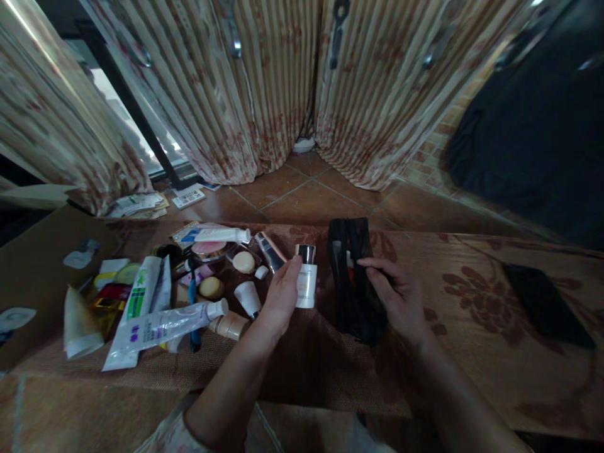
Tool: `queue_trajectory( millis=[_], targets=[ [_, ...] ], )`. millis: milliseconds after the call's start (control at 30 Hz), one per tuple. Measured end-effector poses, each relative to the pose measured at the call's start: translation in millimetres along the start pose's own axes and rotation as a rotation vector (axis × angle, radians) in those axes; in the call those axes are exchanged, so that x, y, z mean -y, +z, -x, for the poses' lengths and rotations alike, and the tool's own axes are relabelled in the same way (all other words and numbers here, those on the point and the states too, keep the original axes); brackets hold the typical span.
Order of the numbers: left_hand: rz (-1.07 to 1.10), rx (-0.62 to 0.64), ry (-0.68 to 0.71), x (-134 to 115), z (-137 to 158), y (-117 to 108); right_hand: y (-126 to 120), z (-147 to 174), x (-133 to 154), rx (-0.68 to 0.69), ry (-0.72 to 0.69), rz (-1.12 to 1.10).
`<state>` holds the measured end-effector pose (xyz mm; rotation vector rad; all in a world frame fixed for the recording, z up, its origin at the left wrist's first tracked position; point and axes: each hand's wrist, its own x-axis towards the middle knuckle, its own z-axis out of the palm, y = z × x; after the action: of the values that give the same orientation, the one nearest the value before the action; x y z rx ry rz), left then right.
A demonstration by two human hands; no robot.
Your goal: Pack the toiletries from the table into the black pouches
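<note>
My left hand is closed on a small white bottle with a shiny dark cap, held upright over the bench. Just right of it lies a black mesh pouch, its top open, with a few items dimly visible inside. My right hand pinches the pouch's right edge between thumb and fingers. Left of my left hand is a loose pile of toiletries: a purple-and-white toothpaste tube, a green-and-white tube, a white-capped tube, a round cream sponge and a silvery tube.
A patterned cloth covers the long bench. On its right side lies a dark flat phone or tablet. A cardboard box stands at the left end. Striped curtains hang behind, above a tiled floor with papers.
</note>
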<state>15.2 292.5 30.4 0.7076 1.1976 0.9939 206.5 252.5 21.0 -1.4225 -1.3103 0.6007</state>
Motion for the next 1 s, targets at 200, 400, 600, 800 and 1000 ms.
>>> queue_trajectory(
  millis=[200, 400, 600, 800, 1000],
  targets=[
    [-0.019, 0.006, -0.002, 2.3, -2.7, -1.3, 0.9, -0.2, 0.5, -0.001, 0.01, -0.006],
    [-0.006, 0.023, 0.016, 1.8, -1.5, -1.1, 0.3, -0.1, 2.5, -0.004, 0.008, -0.006],
    [-0.005, 0.021, 0.031, -0.8, 0.3, 0.7, 0.4, 0.5, 4.1, 0.001, 0.021, 0.001],
    [-0.01, 0.007, 0.035, -0.6, 0.1, 0.2, 0.3, 0.1, 4.3, 0.012, 0.006, 0.014],
    [0.004, 0.046, 0.018, 1.4, -1.4, -0.2, -0.1, -0.1, 0.8, 0.007, -0.009, 0.018]
  ],
)
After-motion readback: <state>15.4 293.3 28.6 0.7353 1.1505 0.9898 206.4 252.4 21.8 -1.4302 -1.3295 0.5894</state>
